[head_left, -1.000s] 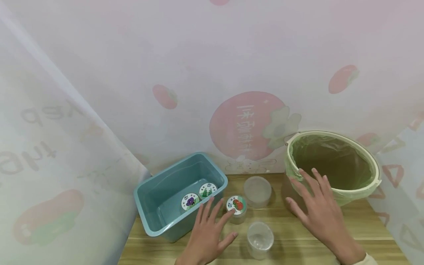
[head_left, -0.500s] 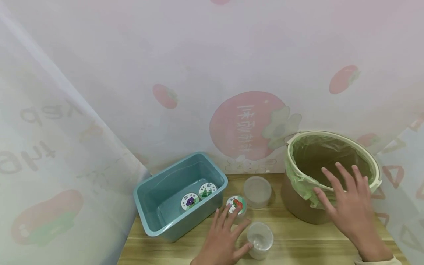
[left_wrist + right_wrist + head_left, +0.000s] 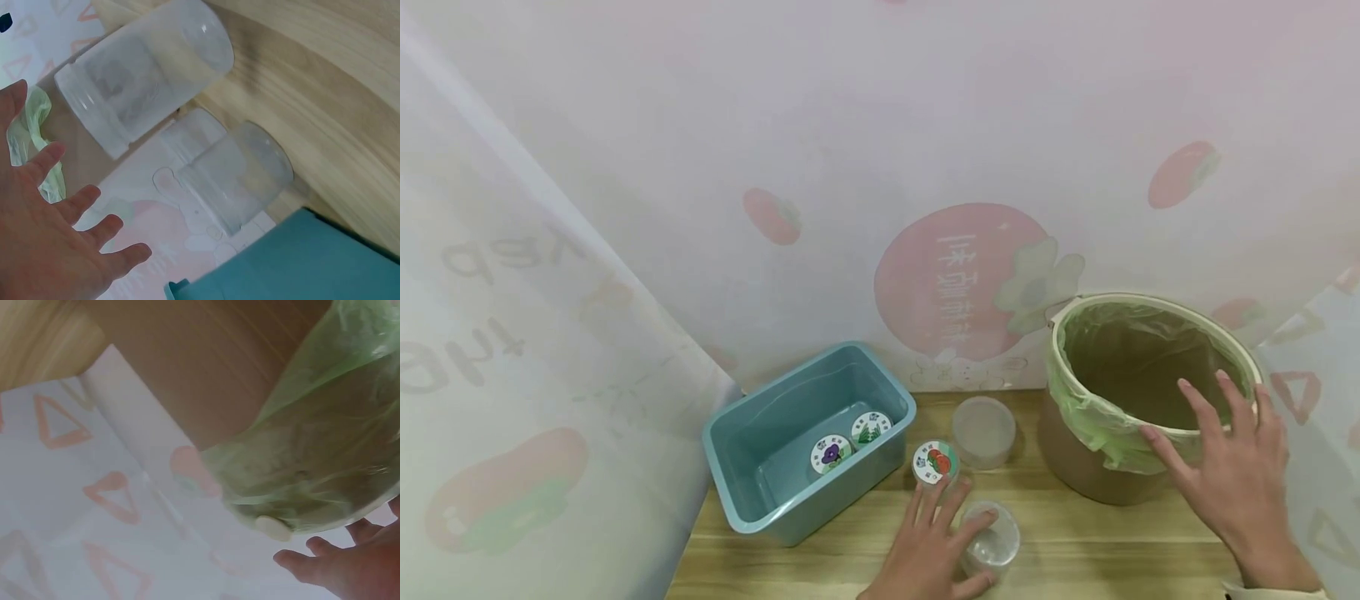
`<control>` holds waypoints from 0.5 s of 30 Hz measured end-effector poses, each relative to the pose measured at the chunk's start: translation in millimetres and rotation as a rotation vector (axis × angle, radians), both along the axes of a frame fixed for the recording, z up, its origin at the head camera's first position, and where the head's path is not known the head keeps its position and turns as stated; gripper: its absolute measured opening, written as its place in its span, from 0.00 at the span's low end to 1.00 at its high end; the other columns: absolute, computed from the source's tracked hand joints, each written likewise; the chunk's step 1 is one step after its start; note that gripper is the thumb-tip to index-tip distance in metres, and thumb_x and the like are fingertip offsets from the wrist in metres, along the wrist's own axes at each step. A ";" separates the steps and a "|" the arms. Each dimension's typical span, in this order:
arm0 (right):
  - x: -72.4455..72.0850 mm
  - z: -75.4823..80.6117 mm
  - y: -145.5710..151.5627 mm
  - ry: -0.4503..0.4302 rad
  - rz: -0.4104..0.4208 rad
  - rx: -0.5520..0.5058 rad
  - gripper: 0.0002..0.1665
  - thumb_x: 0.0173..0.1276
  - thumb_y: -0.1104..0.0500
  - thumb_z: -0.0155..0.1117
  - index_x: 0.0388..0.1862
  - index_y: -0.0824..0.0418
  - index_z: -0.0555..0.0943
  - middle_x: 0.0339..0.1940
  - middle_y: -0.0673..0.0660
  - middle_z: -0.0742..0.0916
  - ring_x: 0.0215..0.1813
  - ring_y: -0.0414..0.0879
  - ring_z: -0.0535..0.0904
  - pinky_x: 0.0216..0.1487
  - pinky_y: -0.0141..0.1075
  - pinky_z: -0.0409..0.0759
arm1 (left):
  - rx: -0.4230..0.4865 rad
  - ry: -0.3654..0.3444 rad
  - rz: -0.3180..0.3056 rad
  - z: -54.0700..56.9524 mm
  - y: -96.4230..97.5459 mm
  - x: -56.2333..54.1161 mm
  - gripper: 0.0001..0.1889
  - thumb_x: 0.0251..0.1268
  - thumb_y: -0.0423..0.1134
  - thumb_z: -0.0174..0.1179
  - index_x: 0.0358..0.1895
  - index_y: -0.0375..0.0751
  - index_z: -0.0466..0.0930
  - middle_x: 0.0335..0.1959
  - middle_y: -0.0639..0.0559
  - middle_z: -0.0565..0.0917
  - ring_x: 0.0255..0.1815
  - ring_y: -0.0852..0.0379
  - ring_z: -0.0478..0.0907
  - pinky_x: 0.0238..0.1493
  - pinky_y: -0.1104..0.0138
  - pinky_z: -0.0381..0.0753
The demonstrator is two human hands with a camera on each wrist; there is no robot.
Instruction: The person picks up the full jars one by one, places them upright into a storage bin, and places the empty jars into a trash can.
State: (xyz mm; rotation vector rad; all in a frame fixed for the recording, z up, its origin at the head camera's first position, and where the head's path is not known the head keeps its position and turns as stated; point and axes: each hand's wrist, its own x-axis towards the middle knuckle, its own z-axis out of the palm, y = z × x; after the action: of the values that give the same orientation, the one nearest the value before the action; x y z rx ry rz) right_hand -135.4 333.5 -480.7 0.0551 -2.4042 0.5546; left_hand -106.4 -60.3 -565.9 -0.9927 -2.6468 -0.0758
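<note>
Nearest me, low in the head view, a person's left hand (image 3: 928, 542) spreads its fingers, holding nothing; thumb and forefinger overlap a clear jar (image 3: 1003, 543), but my left wrist view shows them apart from it. The right hand (image 3: 1243, 475), fingers loosely spread and holding nothing, is at the near rim of a brown bin (image 3: 1078, 462) lined with a green bag (image 3: 1101, 422); I cannot tell whether it touches. Just beyond the left fingertips stands a tomato-lidded jar (image 3: 934, 460). Left of that, I see a blue tub (image 3: 844, 493) with two round picture lids (image 3: 831, 455) inside. Behind and right of the tomato-lidded jar stands another clear jar (image 3: 983, 432). Under them is a wooden table (image 3: 1090, 550); behind, a pale sheet (image 3: 880, 125) printed with red fruit.
</note>
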 end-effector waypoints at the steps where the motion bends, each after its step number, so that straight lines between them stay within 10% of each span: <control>1: 0.1 -1.1 1.6 -0.001 0.001 -0.007 0.50 0.76 0.23 0.59 0.80 0.59 0.74 0.86 0.73 0.64 0.88 0.80 0.46 0.78 0.85 0.46 | 0.005 -0.006 -0.006 -1.0 1.5 -0.1 0.38 0.70 0.79 0.58 0.79 0.72 0.70 0.83 0.50 0.69 0.83 0.42 0.69 0.76 0.40 0.76; 15: 2.9 -17.1 9.5 -0.096 0.019 -0.095 0.45 0.78 0.37 0.67 0.81 0.62 0.71 0.90 0.70 0.58 0.92 0.72 0.37 0.83 0.80 0.41 | 0.006 -0.188 -0.043 -10.2 16.9 -1.2 0.38 0.74 0.77 0.55 0.83 0.74 0.66 0.87 0.53 0.63 0.88 0.42 0.59 0.79 0.39 0.73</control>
State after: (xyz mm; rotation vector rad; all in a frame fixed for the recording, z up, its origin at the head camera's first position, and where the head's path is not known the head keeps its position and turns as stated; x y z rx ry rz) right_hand -132.4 343.0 -497.8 0.0106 -2.4685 0.6934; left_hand -107.6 -43.4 -576.1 -1.0895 -2.7919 -0.1957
